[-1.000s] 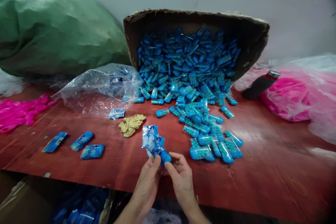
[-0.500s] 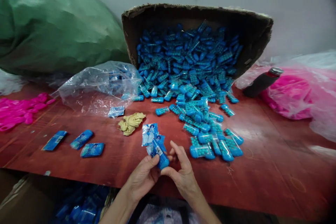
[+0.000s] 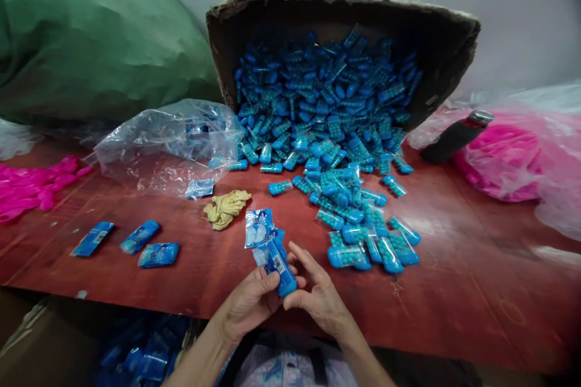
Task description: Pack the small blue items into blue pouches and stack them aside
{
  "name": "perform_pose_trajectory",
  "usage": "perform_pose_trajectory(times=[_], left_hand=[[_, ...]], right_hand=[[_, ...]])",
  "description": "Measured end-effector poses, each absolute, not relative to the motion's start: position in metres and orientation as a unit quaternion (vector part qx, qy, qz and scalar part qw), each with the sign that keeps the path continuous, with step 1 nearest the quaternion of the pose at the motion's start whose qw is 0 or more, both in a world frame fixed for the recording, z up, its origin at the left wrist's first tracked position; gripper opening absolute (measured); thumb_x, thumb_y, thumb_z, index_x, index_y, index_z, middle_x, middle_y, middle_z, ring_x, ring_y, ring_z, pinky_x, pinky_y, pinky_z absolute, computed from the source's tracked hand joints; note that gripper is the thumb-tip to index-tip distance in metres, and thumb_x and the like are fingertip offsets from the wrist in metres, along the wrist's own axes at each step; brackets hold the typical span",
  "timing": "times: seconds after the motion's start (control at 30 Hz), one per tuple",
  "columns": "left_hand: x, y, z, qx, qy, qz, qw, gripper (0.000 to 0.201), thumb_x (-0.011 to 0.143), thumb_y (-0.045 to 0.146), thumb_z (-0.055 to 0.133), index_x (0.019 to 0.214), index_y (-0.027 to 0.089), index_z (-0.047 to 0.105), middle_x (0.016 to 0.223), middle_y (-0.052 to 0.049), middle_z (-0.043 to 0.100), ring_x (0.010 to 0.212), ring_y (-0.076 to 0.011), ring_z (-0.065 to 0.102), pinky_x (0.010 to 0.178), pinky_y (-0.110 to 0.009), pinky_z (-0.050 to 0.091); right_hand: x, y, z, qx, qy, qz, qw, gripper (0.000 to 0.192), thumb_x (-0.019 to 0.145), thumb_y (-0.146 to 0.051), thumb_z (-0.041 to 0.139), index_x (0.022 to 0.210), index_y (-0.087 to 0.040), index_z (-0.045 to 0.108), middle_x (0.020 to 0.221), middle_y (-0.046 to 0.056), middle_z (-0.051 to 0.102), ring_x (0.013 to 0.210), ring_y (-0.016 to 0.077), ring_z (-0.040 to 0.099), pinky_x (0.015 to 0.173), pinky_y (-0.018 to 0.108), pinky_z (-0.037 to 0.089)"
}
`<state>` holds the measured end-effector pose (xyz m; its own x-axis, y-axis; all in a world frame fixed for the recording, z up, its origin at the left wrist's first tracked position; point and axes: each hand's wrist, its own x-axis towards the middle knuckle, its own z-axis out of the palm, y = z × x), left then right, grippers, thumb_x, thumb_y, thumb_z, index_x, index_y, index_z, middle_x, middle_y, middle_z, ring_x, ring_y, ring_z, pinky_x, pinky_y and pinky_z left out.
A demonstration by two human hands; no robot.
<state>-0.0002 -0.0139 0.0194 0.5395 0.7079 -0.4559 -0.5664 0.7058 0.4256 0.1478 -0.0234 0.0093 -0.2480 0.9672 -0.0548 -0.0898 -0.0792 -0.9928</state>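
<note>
Both hands meet at the near table edge: the left hand (image 3: pixel 249 303) and right hand (image 3: pixel 318 297) pinch a blue tube (image 3: pixel 282 268) in printed packets (image 3: pixel 259 228) (barcode label visible, print unreadable). Matching tubes spill from the far cardboard box (image 3: pixel 436 48).

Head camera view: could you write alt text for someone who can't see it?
Two bare hands, left hand and right hand, hold a blue capsule and printed packets over a red table; more capsules spill from a tipped cardboard box behind.
</note>
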Motion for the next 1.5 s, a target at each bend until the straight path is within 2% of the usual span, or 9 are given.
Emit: perform_pose_trajectory(times=[0.17, 0.37, 0.53, 0.7, 0.9, 1.0, 1.13, 1.33, 1.5], left_hand=[[0.007, -0.019, 0.021, 0.099, 0.336, 0.384, 0.854, 0.03, 0.068, 0.02, 0.065, 0.097, 0.013, 0.064, 0.081, -0.009, 0.07, 0.074, -0.0182, 0.065, 0.068, -0.025, 0.045], [0.018, -0.025, 0.029, 0.107, 0.361, 0.417, 0.828, 0.018, 0.071, 0.021, 0.062, 0.087, 0.014, 0.067, 0.074, -0.007, 0.07, 0.074, -0.0158, 0.064, 0.072, -0.023, 0.045], [0.025, -0.03, 0.028, 0.081, 0.35, 0.435, 0.826, 0.018, 0.076, 0.024, 0.056, 0.087, 0.014, 0.066, 0.078, -0.008, 0.07, 0.084, -0.0192, 0.063, 0.081, -0.03, 0.044], [0.031, -0.034, 0.019, 0.044, 0.348, 0.451, 0.82, 0.021, 0.077, 0.028, 0.054, 0.089, 0.014, 0.066, 0.075, -0.007, 0.07, 0.077, -0.0176, 0.065, 0.076, -0.029, 0.047], [0.012, -0.027, 0.024, 0.027, 0.383, 0.463, 0.799, 0.021, 0.079, 0.026, 0.051, 0.086, 0.013, 0.066, 0.075, -0.009, 0.071, 0.078, -0.0197, 0.065, 0.077, -0.033, 0.049], [-0.029, -0.018, 0.034, -0.01, 0.407, 0.559, 0.722, 0.031, 0.08, 0.037, 0.045, 0.071, 0.015, 0.065, 0.07, -0.008, 0.07, 0.081, -0.0235, 0.065, 0.079, -0.04, 0.049], [-0.081, -0.012, 0.039, -0.025, 0.432, 0.672, 0.601, 0.049, 0.079, 0.049, 0.04, 0.094, 0.008, 0.06, 0.09, -0.015, 0.068, 0.092, -0.0238, 0.061, 0.075, -0.036, 0.052], [-0.063, -0.019, 0.019, 0.024, 0.502, 0.571, 0.649, 0.016, 0.077, 0.018, 0.05, 0.088, 0.012, 0.06, 0.062, -0.006, 0.067, 0.07, -0.0199, 0.065, 0.074, -0.038, 0.05], [-0.044, -0.01, 0.008, 0.184, 0.606, 0.575, 0.519, 0.032, 0.062, 0.034, 0.066, 0.088, 0.015, 0.061, 0.061, -0.002, 0.067, 0.062, -0.0164, 0.063, 0.066, -0.029, 0.049]], right_hand=[[0.147, -0.026, 0.008, -0.432, -0.451, 0.644, 0.443, 0.075, 0.056, -0.019, 0.075, 0.123, -0.034, 0.044, 0.107, 0.0, 0.054, 0.086, 0.0152, 0.056, 0.074, 0.026, 0.049], [0.145, -0.026, 0.007, -0.428, -0.411, 0.654, 0.47, 0.072, 0.058, -0.013, 0.071, 0.122, -0.035, 0.046, 0.099, -0.003, 0.055, 0.074, 0.0104, 0.055, 0.068, 0.021, 0.048], [0.141, -0.027, 0.005, -0.464, -0.423, 0.61, 0.483, 0.066, 0.061, -0.008, 0.062, 0.121, -0.032, 0.048, 0.097, -0.003, 0.057, 0.076, 0.0119, 0.055, 0.073, 0.024, 0.047], [0.136, -0.029, -0.005, -0.502, -0.46, 0.544, 0.49, 0.056, 0.064, -0.015, 0.063, 0.117, -0.027, 0.053, 0.099, 0.001, 0.059, 0.084, 0.0173, 0.056, 0.079, 0.029, 0.046], [0.137, -0.026, 0.001, -0.479, -0.53, 0.552, 0.429, 0.065, 0.065, -0.014, 0.065, 0.124, -0.03, 0.044, 0.103, -0.001, 0.055, 0.086, 0.0158, 0.054, 0.081, 0.027, 0.044], [0.14, -0.017, 0.009, -0.476, -0.594, 0.503, 0.408, 0.047, 0.073, -0.018, 0.06, 0.117, -0.028, 0.05, 0.092, 0.0, 0.055, 0.078, 0.0138, 0.053, 0.074, 0.025, 0.044], [0.14, 0.003, 0.011, -0.513, -0.674, 0.386, 0.366, 0.026, 0.08, -0.02, 0.053, 0.105, -0.023, 0.056, 0.085, 0.002, 0.054, 0.078, 0.016, 0.051, 0.073, 0.028, 0.043], [0.122, 0.031, 0.018, -0.525, -0.75, 0.261, 0.306, 0.029, 0.08, -0.021, 0.053, 0.109, -0.021, 0.054, 0.092, 0.006, 0.056, 0.087, 0.0205, 0.051, 0.078, 0.032, 0.042], [0.089, 0.062, 0.03, -0.521, -0.784, 0.2, 0.27, 0.041, 0.08, -0.029, 0.053, 0.12, -0.022, 0.045, 0.113, 0.009, 0.052, 0.103, 0.0241, 0.046, 0.084, 0.037, 0.039]])
